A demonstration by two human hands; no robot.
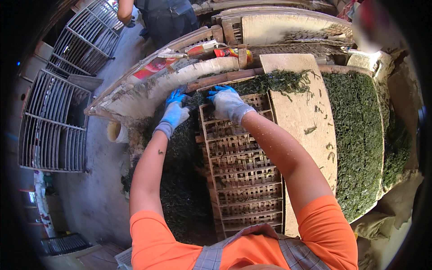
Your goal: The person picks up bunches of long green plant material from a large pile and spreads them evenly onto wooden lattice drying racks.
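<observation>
My left hand (174, 111), in a blue and white glove, is at the far left corner of a slatted, woven bamboo tray (243, 168). Its fingers curl into dark green shredded strands (196, 100). Over the tray's far edge lies my right hand (227, 103), gloved the same way, its fingers spread and pointing left onto the strands. What lies under the fingertips is hidden. More dark green strands (184, 180) are heaped along the tray's left side. Against its right side rests a pale flat board (306, 135), with a clump of strands (288, 82) on its far end.
A dense green layer (353, 144) covers a panel right of the board. Beyond the far edge stand wooden frames (288, 29) and a red packet (231, 52). Metal racks (54, 121) stand on the floor at left, with a pale bucket (118, 132) nearer. Another person (166, 20) stands at the back.
</observation>
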